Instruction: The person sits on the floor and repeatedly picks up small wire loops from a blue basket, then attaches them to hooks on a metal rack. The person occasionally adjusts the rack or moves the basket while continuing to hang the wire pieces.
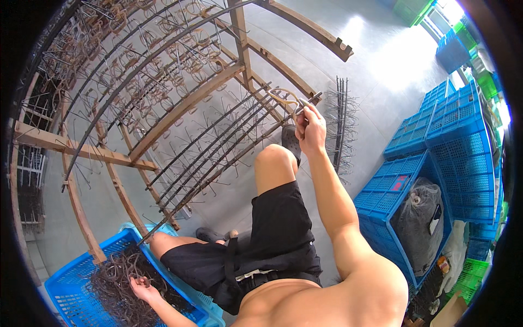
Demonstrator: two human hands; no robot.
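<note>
Rubber loops between crate and pronged rack

Seemingly mid-reach, the person sat with one bare knee raised before a wooden rack strung with dark metal rods, each rod bristling with short prongs. The right hand was stretched out to the near end of one rod at the rack's right side, fingers pressed together in a pinch on a pale tan loop that lay against the rod tip. Farther up the rack, many more brownish loops hung from the prongs on the upper rods, while the rods nearest the knee stood mostly bare.

Below the rack's lower left corner stood a blue plastic crate holding a heap of dark loops. The left hand rested on that heap, fingers curled into the loops; whether it gripped any could not be told.

Right of the rack, a loose bundle of pronged rods lay on the grey floor, and beyond it rose stacked blue crates, one holding a dark sack.
</note>
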